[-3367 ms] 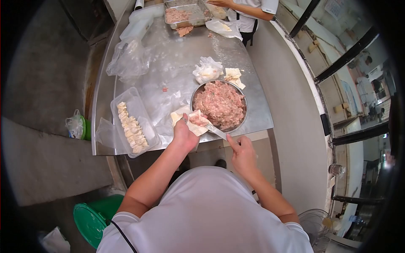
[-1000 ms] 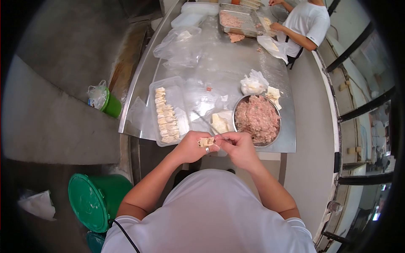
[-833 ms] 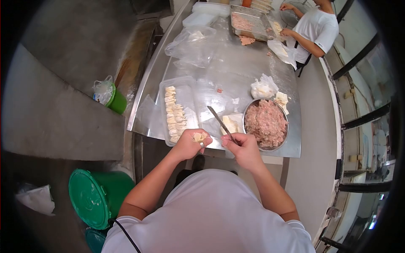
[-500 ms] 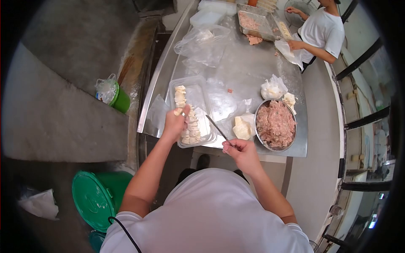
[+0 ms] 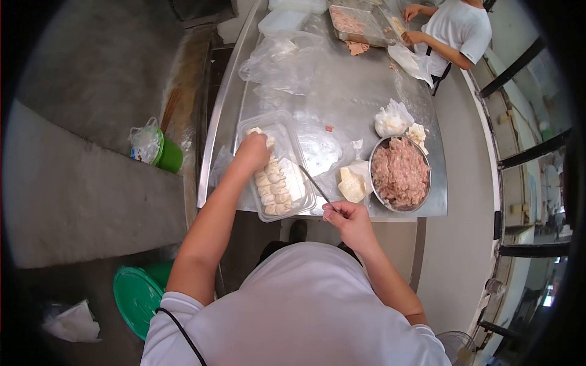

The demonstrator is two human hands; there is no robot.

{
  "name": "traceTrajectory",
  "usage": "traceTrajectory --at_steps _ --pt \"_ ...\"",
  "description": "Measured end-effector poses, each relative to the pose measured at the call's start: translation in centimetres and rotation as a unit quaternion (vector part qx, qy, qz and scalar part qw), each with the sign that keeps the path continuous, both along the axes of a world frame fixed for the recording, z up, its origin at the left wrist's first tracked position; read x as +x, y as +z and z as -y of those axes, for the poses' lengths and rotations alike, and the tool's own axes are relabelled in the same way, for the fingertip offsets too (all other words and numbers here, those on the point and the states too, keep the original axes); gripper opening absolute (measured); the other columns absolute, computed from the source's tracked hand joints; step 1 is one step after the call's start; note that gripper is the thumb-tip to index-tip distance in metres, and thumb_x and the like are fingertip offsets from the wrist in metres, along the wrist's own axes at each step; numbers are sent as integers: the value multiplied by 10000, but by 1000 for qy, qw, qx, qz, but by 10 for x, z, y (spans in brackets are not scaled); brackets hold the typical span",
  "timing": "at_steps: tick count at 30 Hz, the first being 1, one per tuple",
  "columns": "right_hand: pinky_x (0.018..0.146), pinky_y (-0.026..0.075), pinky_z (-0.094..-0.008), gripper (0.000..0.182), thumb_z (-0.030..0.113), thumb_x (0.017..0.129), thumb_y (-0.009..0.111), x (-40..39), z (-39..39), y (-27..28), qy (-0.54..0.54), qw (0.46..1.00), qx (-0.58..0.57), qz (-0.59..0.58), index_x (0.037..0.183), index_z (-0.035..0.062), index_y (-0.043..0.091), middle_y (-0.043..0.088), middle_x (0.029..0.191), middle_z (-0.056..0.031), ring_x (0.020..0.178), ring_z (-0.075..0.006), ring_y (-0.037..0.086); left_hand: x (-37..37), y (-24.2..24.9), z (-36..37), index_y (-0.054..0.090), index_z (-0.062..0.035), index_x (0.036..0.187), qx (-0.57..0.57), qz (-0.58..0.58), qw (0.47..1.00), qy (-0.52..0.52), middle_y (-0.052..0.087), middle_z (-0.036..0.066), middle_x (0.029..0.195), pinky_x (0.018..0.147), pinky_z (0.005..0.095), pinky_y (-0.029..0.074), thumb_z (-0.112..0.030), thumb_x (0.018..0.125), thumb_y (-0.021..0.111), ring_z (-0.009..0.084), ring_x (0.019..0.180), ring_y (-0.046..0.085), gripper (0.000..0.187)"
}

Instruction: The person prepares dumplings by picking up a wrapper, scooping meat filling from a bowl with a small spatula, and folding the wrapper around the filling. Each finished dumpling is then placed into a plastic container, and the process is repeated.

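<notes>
My left hand (image 5: 253, 152) reaches down into a clear plastic container (image 5: 289, 125), its fingers closed on a dumpling at the far part of the row. The fingertips are mostly hidden behind the hand. Pale folded dumplings (image 5: 274, 189) lie packed in rows along the container's left side. My right hand (image 5: 351, 224) grips a thin, dark, stick-like tool (image 5: 316, 184), whose tip points toward the container's right rim. Just beyond that hand, a stack of pale dough wrappers (image 5: 353, 183) rests on plastic. To its right stands a round metal bowl (image 5: 373, 189) heaped with pinkish minced filling (image 5: 400, 171).
Behind the bowl sit a white plastic bag (image 5: 392, 118) and more wrappers (image 5: 417, 135). Crumpled plastic (image 5: 284, 61) lies at the table's far left. A co-worker (image 5: 458, 30) works beside a metal tray (image 5: 363, 27). Green buckets (image 5: 171, 152) stand on the floor at left.
My left hand, which held a dumpling above the row, has moved forward and down into the container. My right hand keeps the tool almost still. The whole view has shifted slightly.
</notes>
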State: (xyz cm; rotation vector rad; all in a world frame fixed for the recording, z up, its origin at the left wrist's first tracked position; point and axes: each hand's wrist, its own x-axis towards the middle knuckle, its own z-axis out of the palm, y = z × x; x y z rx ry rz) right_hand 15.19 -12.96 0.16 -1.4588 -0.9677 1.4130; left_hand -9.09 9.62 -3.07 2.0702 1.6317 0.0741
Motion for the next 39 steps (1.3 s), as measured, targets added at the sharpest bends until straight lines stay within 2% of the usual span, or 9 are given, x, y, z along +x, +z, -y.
traceTrajectory --at_steps 4,10,13,16,19,22,25,31,39 --pt "638 470 -232 176 98 971 690 0 -1 0 -13 1000 -7 13 1027 -61 742 717 807 -32 704 -57 592 3 -12 -4 701 59 1137 -3 -62 998 -20 651 285 1234 1018 467 512 -231 917 724 415 1183 632 365" --pt "642 472 -231 182 100 968 694 0 -3 1 -11 1000 -9 22 1026 -66 741 711 789 -34 702 -55 591 0 -9 -3 726 39 1095 22 -37 999 -10 707 272 1106 946 470 547 -232 876 768 415 1067 684 350" --pt "643 474 -232 181 99 964 698 2 -5 -3 -9 1000 -10 17 1029 -64 742 713 791 -35 703 -57 593 0 -3 0 747 -20 1142 49 -13 998 27 724 256 1082 936 451 543 -262 857 790 400 1042 692 377" --pt "643 475 -232 180 95 960 700 3 -5 -5 -17 1000 -4 14 1036 -63 742 716 794 -36 703 -58 595 -2 0 2 774 -47 1098 47 -16 999 19 725 250 1080 923 447 549 -244 831 804 397 1029 695 334" --pt "643 476 -232 179 89 959 698 5 -5 -3 -16 1000 -5 17 1042 -64 741 718 799 -35 704 -58 597 -5 -12 -4 798 -66 1037 30 29 998 42 734 233 1050 910 445 556 -218 828 797 393 998 702 258" --pt "641 475 -231 180 86 957 698 8 -4 4 -15 999 -10 28 1045 -65 740 720 800 -32 704 -57 596 -12 -18 -4 790 -61 1066 73 16 997 13 737 225 1051 913 463 558 -226 856 785 394 1006 705 267" --pt "712 490 -220 135 45 966 686 12 -2 3 -12 999 -24 27 1040 -58 735 712 841 -27 759 -63 615 -11 -19 -8 799 -82 1048 39 22 999 31 738 222 1053 911 461 559 -215 864 774 393 1003 705 228" --pt "700 479 -217 144 48 964 687 20 6 7 -21 999 -19 37 1048 -58 738 711 840 -23 757 -59 608 -6 -11 -8 805 -97 1036 23 -27 999 24 739 221 1055 922 450 559 -240 880 753 385 1008 706 219" --pt "652 442 -221 150 78 960 698 52 18 15 -83 996 0 41 1030 -46 747 677 795 10 703 -45 548 12 25 9 779 -68 1088 96 148 980 89 746 209 1048 879 415 555 -234 918 722 364 1000 715 245"
